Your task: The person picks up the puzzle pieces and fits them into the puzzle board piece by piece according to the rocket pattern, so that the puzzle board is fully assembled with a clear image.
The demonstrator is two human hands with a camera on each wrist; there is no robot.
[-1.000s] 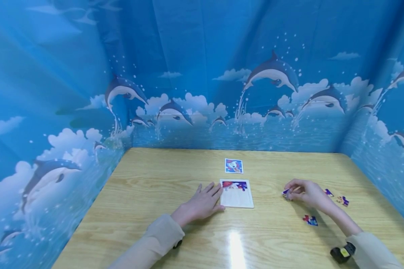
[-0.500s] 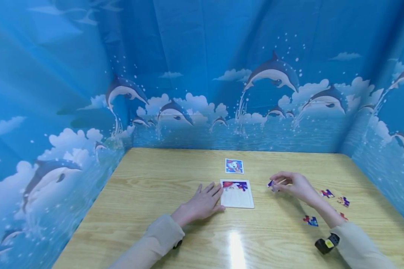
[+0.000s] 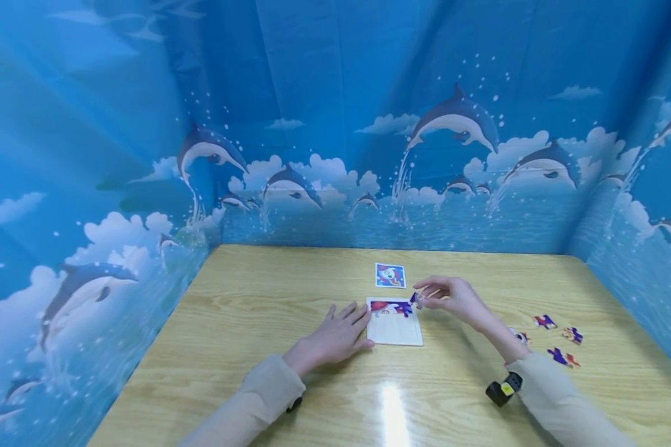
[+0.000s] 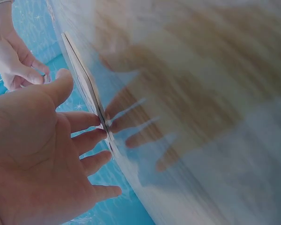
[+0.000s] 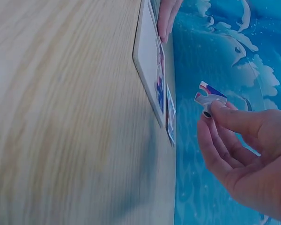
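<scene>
Centrally, puzzle board point(image 3: 395, 332) between outspread left hand point(image 3: 335, 336) and right hand point(image 3: 456, 299), puzzle piece point(image 5: 210, 99) in the latter's pinch.

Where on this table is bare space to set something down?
Free: the pale wooden table left of the left hand, up to the blue dolphin curtain, and in front, between the beige sleeves. Crowded: around the square white puzzle tray, beside the right hand, and at right, among loose multicoloured puzzle pieces.

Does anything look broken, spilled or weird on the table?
Nothing looks spilled or broken. The puzzle tray and the picture card lie flat on the table. Loose pieces are scattered on the right, but that seems normal, since only the tray's far end is filled. The right hand pinches another piece.
</scene>
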